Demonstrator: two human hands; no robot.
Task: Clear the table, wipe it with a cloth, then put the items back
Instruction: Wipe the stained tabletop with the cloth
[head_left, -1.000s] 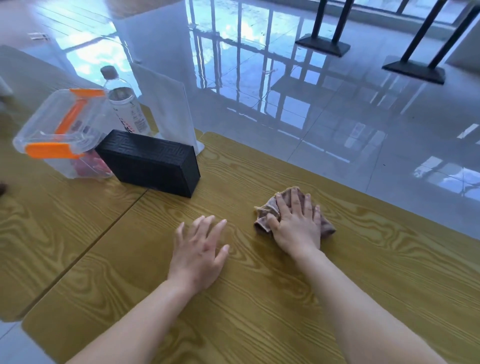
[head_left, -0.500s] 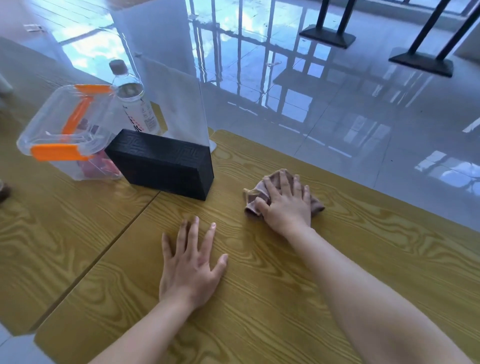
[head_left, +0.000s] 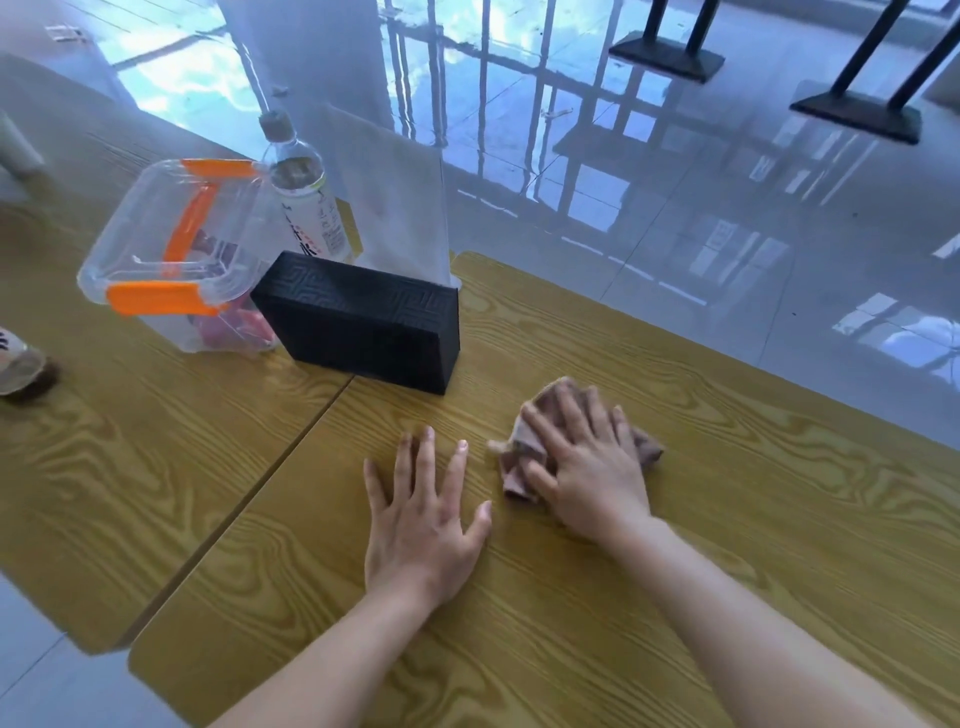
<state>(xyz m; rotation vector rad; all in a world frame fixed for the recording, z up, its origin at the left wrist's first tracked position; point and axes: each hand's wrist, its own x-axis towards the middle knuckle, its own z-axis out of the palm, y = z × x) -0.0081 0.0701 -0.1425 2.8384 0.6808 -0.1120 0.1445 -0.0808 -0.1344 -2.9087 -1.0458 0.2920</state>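
Observation:
My right hand (head_left: 587, 467) presses flat on a crumpled brownish-pink cloth (head_left: 514, 467) on the yellow wood-grain table (head_left: 753, 519); most of the cloth is hidden under the palm. My left hand (head_left: 421, 519) lies flat on the table just left of it, fingers spread, holding nothing. On the neighbouring table to the left stand a black patterned box (head_left: 358, 322), a clear plastic container with orange clips (head_left: 171, 254), a water bottle (head_left: 304, 192) and a clear acrylic sign stand (head_left: 395, 208).
A seam (head_left: 291, 457) runs between the two tables. A small brown object (head_left: 21, 369) sits at the far left edge. Beyond the table's far edge lies glossy tiled floor (head_left: 675, 208) with black stand bases (head_left: 857, 114).
My right hand has slid the cloth back toward me and nearer to my left hand. The view has shifted left, so everything sits further right in frame.

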